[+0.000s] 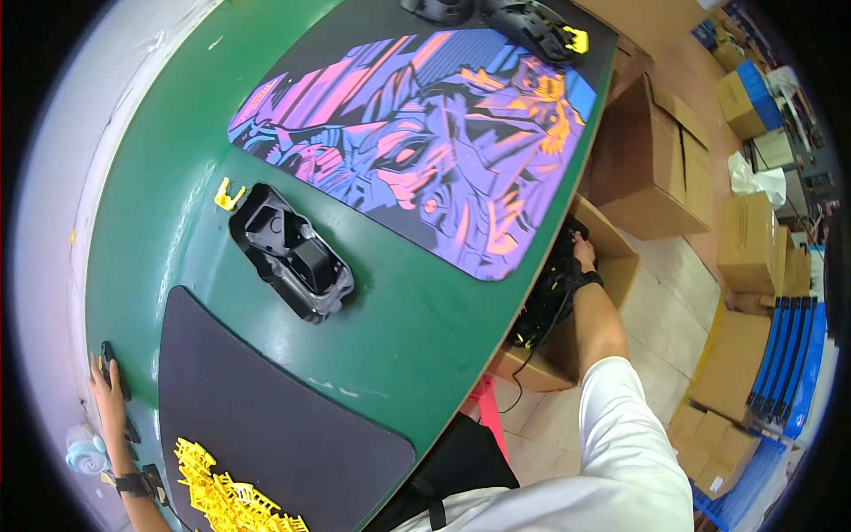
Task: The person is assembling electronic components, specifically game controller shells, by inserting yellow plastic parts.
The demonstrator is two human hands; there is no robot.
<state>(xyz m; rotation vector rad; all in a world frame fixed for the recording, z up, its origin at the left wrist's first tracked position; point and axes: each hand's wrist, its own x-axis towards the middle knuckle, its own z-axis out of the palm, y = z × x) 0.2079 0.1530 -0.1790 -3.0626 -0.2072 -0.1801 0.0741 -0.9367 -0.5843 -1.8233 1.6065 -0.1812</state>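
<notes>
At the table's far left edge, my left hand (108, 403) has its fingers around a small dark handheld object (107, 351) whose kind I cannot make out. My right hand (582, 253) reaches down past the right table edge into an open cardboard box (616, 266). Its fingers close on a black plastic part (574, 232) among several others, partly hidden by the hand. Between my hands, a hollow black plastic shell (292, 253) lies on the green table (381, 328), with a yellow clip-like piece (229, 193) at its upper left end.
A dark mat (266, 381) carries a heap of small yellow plastic pieces (226, 496). Beyond lies a colourful printed mat (425, 151) with black shells (532, 31) at its far edge. Cardboard boxes (651, 160) stand on the floor at right. A cable (521, 377) hangs by the box.
</notes>
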